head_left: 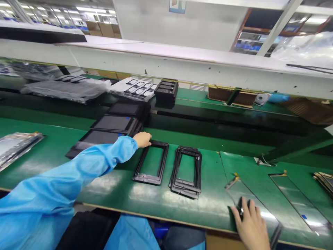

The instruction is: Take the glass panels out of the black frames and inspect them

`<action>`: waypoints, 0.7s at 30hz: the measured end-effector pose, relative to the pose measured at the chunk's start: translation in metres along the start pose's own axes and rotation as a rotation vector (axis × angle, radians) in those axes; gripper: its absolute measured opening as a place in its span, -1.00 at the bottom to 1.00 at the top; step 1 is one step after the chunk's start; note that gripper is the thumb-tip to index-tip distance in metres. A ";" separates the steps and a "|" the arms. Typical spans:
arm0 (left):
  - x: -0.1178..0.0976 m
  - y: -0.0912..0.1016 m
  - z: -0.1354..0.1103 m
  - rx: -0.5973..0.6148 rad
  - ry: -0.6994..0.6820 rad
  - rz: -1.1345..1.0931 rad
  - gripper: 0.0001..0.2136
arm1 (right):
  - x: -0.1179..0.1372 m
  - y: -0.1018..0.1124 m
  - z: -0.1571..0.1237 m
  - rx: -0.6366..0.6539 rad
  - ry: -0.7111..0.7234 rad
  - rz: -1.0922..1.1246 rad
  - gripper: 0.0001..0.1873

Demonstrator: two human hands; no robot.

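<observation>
My left hand (142,139), in a blue sleeve, reaches forward and rests with curled fingers on the far top corner of a single black rectangular frame (151,161) lying flat on the green mat. A stack of similar black frames (186,171) lies just to its right. My right hand (252,225) lies at the near edge with fingers spread flat on a clear glossy panel (249,199). A second glossy panel (299,201) lies further right.
Black screen units (111,129) sit in a row behind my left hand. Beyond the dark conveyor strip (208,125) are bagged parts (65,88), trays (137,88) and a black box stack (166,91). A foil bag (15,146) lies at left; thin sheets (325,180) at right.
</observation>
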State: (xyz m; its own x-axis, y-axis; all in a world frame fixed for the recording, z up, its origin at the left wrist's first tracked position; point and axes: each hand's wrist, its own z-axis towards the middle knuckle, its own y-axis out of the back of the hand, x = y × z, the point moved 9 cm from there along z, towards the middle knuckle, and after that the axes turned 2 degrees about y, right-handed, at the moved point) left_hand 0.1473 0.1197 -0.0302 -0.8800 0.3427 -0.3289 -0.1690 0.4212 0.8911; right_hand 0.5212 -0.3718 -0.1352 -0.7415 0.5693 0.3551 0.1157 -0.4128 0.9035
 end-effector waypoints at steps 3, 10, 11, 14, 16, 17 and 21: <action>-0.001 -0.020 -0.002 0.061 0.028 0.028 -0.66 | 0.023 -0.005 -0.045 0.099 0.117 0.016 -0.12; 0.000 -0.009 -0.012 0.099 0.062 -0.124 -0.69 | 0.029 0.027 -0.076 0.085 0.098 0.332 -0.58; 0.000 -0.005 -0.015 0.085 0.055 -0.145 -0.69 | 0.028 0.032 -0.075 0.061 0.092 0.346 -0.60; 0.002 0.002 -0.024 0.036 0.035 -0.171 -0.68 | 0.032 0.051 -0.069 -0.012 0.106 0.296 -0.65; 0.004 0.003 -0.028 -0.008 0.023 -0.147 -0.66 | 0.041 0.064 -0.068 -0.060 0.125 0.253 -0.66; 0.005 0.002 -0.030 -0.037 0.017 -0.122 -0.65 | 0.046 0.071 -0.067 -0.088 0.130 0.244 -0.67; -0.002 -0.007 -0.033 -0.137 -0.035 0.022 -0.66 | 0.065 0.092 -0.069 -0.249 0.086 0.282 -0.69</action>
State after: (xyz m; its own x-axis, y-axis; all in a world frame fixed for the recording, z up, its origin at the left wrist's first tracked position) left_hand 0.1356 0.0883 -0.0258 -0.8685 0.3808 -0.3174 -0.2112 0.2950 0.9318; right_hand 0.4377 -0.4214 -0.0458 -0.7572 0.3515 0.5505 0.1670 -0.7106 0.6834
